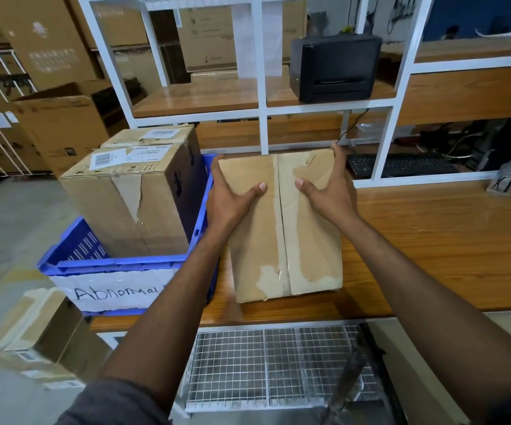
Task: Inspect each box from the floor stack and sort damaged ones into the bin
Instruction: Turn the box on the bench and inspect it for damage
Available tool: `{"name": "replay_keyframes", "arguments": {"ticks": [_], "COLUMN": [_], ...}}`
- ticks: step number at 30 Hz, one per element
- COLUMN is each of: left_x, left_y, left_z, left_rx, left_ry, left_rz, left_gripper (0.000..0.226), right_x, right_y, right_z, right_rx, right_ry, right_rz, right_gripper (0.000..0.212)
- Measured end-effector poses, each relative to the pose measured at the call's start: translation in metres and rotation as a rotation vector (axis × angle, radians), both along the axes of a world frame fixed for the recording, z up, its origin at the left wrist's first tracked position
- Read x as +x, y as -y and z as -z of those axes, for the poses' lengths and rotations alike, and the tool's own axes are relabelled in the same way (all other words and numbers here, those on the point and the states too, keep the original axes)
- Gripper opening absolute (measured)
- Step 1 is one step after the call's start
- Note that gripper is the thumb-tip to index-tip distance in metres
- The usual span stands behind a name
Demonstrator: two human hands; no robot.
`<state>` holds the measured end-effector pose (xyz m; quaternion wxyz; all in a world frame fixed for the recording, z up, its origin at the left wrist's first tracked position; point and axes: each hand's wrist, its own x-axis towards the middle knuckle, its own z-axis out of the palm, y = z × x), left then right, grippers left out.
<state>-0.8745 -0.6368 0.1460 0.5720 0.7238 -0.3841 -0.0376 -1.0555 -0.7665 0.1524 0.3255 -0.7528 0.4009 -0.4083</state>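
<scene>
We have both hands on a flat cardboard box [281,228] that lies on the wooden surface [431,246]. Our left hand [232,199] clasps its far left corner, fingers wrapped over the edge and thumb pressed on the top face; our right hand [329,191] does the same at the far right corner, so the grip of each hand is closed on the box. Between our thumbs runs a taped seam [280,222], and the paper skin is peeled away in pale patches at the near edge and by the right grip. Just to the left of our left grip stands the blue bin [119,265], its paper label reading "Abnormal", with two larger boxes inside; the nearer one [131,204] has a torn strip hanging down its front. Below and well left of our grips, more boxes [33,332] sit stacked on the floor. Beyond the grips, a black printer [335,69] rests on the shelf.
</scene>
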Motion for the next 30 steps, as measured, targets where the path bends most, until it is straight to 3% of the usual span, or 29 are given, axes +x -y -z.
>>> {"name": "replay_keyframes", "arguments": {"ticks": [6,11,15,21,26,30], "left_x": [0.001,-0.004,-0.012,-0.018,-0.029,-0.026], "left_y": [-0.001,-0.005,-0.006,-0.025,-0.028,-0.024], "left_z": [0.006,0.014,0.022,0.047,0.062,0.062], "left_rx": [0.014,0.056,0.081,0.197,0.197,0.212], "left_ry": [0.005,0.040,0.018,-0.047,-0.062,-0.059], "left_rz": [0.038,0.018,-0.030,0.062,-0.020,-0.003], "left_gripper": [0.124,0.135,0.122,0.115,0.101,0.104], "right_x": [-0.006,-0.007,0.003,-0.017,-0.016,-0.012], "right_y": [0.004,0.005,0.006,0.004,-0.005,-0.001], "right_z": [0.008,0.026,0.030,0.050,0.072,0.071], "right_rx": [0.116,0.129,0.101,0.237,0.191,0.204], "right_ry": [-0.025,-0.021,-0.015,-0.165,-0.150,-0.140], "right_rz": [-0.088,-0.030,0.027,-0.159,-0.027,-0.052], "right_gripper": [0.118,0.097,0.092,0.103,0.094,0.094]}}
